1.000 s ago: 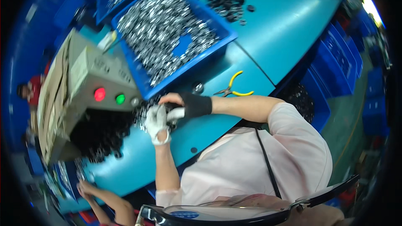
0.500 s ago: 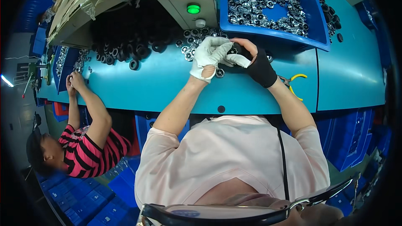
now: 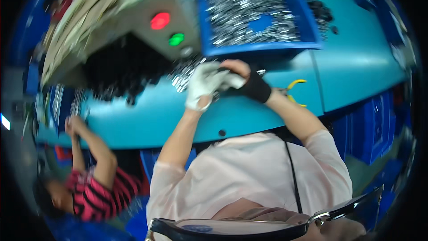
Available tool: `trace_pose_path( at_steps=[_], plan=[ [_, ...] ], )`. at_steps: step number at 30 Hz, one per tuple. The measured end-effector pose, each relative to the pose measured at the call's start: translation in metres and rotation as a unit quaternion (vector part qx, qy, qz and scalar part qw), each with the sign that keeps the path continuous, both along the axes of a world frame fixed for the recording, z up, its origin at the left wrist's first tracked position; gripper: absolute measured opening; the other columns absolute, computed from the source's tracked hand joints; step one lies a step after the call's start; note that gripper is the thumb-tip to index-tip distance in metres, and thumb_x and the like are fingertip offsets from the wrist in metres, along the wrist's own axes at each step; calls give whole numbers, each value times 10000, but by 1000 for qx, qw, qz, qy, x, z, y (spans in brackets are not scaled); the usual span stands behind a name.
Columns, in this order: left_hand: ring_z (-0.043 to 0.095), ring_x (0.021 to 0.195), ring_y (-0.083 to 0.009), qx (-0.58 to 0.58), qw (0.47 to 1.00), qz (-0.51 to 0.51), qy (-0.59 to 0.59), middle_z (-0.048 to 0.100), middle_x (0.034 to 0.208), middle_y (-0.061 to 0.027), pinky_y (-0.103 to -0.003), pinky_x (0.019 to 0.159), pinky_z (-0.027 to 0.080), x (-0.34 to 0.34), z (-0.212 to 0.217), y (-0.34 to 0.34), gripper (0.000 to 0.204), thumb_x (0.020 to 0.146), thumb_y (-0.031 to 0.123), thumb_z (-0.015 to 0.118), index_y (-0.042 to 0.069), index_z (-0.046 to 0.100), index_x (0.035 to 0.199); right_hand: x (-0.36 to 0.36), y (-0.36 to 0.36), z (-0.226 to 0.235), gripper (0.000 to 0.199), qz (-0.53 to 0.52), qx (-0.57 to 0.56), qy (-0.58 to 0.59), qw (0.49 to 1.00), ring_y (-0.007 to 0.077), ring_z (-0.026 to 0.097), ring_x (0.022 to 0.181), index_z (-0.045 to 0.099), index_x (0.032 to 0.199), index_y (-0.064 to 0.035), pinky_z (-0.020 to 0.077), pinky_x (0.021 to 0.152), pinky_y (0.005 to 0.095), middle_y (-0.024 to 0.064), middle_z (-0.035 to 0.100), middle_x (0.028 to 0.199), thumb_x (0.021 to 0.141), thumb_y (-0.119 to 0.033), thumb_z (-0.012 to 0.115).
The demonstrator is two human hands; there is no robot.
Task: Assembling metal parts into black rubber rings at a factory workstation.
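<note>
Showing, near to far:
Wearer's torso: a pale pink shirt (image 3: pixel 249 174) is filling the near centre, both forearms reaching away toward the bench.
Co-worker: a person in a red-and-black striped top (image 3: pixel 96 192) is sitting at near left, one hand (image 3: pixel 73 125) raised to the bench edge.
Bench: a teal table (image 3: pixel 356 62) is running left to right across the middle.
Left hand (image 3: pixel 206 85): wearing a white glove, it is meeting the other hand over the table's near part.
Right hand (image 3: pixel 238 73): wearing a black wrist wrap, it is pressing against the gloved fingers; the two hands are together, but blur is hiding whether they are closing on anything.
Small metal parts (image 3: pixel 185 73): a shiny heap is lying on the table just left of the hands.
Yellow-handled pliers (image 3: pixel 295 90): lying on the table just right of the right wrist.
Machine housing (image 3: pixel 133 13): standing at far left, showing a red lamp (image 3: pixel 159 20) and a green lamp (image 3: pixel 176 39).
Blue tray (image 3: pixel 258 47): sitting far of the hands, holding many silvery parts.
</note>
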State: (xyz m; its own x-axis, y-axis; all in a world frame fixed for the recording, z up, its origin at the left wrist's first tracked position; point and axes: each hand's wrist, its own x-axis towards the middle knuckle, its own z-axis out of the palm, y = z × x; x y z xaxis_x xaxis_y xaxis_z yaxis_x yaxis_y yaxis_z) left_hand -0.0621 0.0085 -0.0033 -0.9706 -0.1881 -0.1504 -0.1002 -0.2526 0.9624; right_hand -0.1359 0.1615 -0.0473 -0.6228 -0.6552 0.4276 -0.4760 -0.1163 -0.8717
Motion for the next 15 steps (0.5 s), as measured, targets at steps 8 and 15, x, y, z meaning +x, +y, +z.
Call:
trace_pose_path(
  at_steps=[8,15],
  plan=[
    [589,724,-128,-186,972,20,141,580,846,-57,-236,668,475,4,-11,1,181,794,19,683,-25,597,947,5,1,34,591,87,74,-28,993,292,523,1119,313,1347,-5,416,939,356,206,492,1223,826,-82,580],
    [539,707,-101,-312,937,37,151,558,801,-39,-236,656,449,9,-12,7,144,812,6,656,-2,519,857,11,5,37,572,76,77,-19,994,347,491,1170,348,1328,17,408,952,377,245,435,1313,813,-70,580]
  ],
)
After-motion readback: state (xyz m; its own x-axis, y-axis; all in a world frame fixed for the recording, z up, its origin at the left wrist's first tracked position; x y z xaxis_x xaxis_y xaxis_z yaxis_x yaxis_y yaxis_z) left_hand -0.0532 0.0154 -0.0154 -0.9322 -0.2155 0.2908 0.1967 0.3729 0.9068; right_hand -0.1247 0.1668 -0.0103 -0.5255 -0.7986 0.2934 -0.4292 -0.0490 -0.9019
